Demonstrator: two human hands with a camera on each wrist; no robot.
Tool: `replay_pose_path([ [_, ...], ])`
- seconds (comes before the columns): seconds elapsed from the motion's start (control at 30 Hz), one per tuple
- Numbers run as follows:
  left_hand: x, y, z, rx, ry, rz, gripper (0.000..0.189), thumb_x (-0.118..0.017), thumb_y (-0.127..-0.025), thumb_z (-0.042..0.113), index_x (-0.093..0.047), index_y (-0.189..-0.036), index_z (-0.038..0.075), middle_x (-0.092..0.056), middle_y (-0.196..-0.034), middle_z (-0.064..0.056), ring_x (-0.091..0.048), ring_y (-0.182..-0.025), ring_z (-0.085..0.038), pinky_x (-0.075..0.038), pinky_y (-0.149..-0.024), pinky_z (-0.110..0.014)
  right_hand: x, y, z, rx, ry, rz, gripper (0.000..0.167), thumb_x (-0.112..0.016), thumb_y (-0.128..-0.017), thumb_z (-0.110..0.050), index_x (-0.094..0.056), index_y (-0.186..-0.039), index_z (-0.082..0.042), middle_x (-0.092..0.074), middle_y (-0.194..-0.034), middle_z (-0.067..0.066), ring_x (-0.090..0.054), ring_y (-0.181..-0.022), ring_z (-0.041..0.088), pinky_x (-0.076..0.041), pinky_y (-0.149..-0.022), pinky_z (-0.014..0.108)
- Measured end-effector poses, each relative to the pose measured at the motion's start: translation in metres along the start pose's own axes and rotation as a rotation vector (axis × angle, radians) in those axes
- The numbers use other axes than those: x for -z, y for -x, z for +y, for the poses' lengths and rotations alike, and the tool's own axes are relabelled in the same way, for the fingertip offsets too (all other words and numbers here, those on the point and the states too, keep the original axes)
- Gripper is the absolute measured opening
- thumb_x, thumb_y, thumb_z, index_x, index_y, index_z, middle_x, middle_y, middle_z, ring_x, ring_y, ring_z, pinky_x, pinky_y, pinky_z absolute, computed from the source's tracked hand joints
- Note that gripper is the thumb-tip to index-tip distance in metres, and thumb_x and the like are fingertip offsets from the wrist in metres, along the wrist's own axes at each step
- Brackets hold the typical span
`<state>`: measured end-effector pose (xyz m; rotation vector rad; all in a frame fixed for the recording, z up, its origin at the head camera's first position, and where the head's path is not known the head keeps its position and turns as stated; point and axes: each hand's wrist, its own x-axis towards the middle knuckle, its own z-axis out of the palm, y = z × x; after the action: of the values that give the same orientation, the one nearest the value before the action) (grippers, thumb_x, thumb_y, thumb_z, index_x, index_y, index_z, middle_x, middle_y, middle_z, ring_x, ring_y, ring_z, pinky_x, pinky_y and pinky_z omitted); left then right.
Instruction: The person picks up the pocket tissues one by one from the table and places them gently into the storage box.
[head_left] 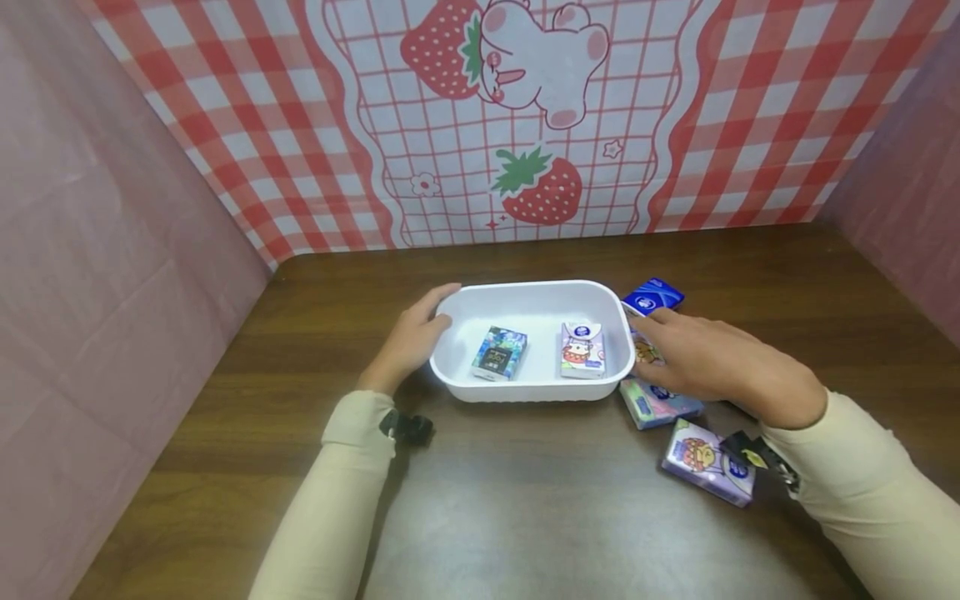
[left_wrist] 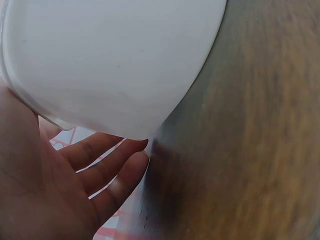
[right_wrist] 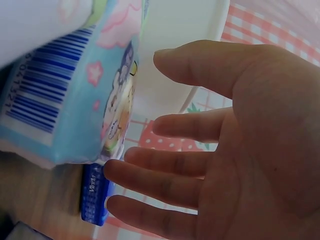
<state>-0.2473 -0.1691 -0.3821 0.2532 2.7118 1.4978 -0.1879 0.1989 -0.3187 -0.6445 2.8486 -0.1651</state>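
A white plastic basin (head_left: 528,392) stands on the table, holding a blue-green tissue pack (head_left: 498,354) on its left and a lilac tissue pack (head_left: 582,350) on its right. My left hand (head_left: 408,337) grips the basin's left end, thumb over the rim and fingers along the outside wall (left_wrist: 115,65). Beside the right end is my right hand (head_left: 701,354), above loose tissue packs. In the right wrist view its fingers are loosely extended with nothing held, near a pale blue pack (right_wrist: 70,100) with a barcode. Whether it touches the rim or a pack, I cannot tell.
Right of the basin lie a dark blue pack (head_left: 654,296), a partly covered pack (head_left: 645,348), a pastel pack (head_left: 660,404) and, nearer me, a purple pack (head_left: 708,462). A red checked cloth with strawberries (head_left: 543,190) hangs behind the wooden table (head_left: 517,492).
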Motion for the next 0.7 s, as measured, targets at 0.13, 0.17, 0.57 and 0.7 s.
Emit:
replay_pose_path([
  [0.13,-0.0001,0.0003,0.0006,0.003,0.003,-0.002,0.048,-0.049,-0.102,0.017,-0.048,-0.149,0.028,-0.048,-0.151,-0.001,-0.048,-0.133,-0.025,-0.041,-0.107,-0.049,-0.0018,-0.0013,0.0013,0.013,0.005,0.005,0.08,-0.067,-0.091,-0.049,-0.039,-0.153,-0.007,-0.046,-0.143,0.025,-0.054,-0.122,0.048,-0.05,-0.087,0.064],
  [0.17,-0.0001,0.0004,0.0006,0.003,0.002,-0.001,0.048,-0.049,-0.102,0.017,-0.048,-0.149,0.028,-0.048,-0.151,-0.001,-0.048,-0.133,-0.025,-0.041,-0.108,-0.049,-0.0024,-0.0016,0.0016,0.016,0.004,0.006,0.079,-0.068,-0.091,-0.048,-0.04,-0.153,-0.007,-0.046,-0.144,0.025,-0.054,-0.122,0.047,-0.051,-0.087,0.064],
  [0.57,0.0001,-0.0001,-0.0012,-0.011,-0.003,0.009,0.048,-0.049,-0.101,0.016,-0.049,-0.149,0.027,-0.05,-0.15,-0.003,-0.05,-0.131,-0.025,-0.041,-0.107,-0.049,-0.0069,-0.0031,0.0025,0.033,-0.029,0.013,0.073,-0.07,-0.09,-0.044,-0.046,-0.148,-0.006,-0.042,-0.146,0.027,-0.052,-0.123,0.05,-0.048,-0.091,0.066],
  [0.7,0.0001,0.0004,-0.0007,-0.003,-0.001,0.001,0.048,-0.049,-0.102,0.018,-0.048,-0.149,0.028,-0.048,-0.151,-0.001,-0.047,-0.134,-0.025,-0.039,-0.109,-0.051,-0.0077,-0.0035,0.0032,0.037,-0.038,0.012,0.071,-0.07,-0.09,-0.041,-0.046,-0.147,-0.006,-0.041,-0.148,0.028,-0.05,-0.126,0.051,-0.045,-0.094,0.068],
])
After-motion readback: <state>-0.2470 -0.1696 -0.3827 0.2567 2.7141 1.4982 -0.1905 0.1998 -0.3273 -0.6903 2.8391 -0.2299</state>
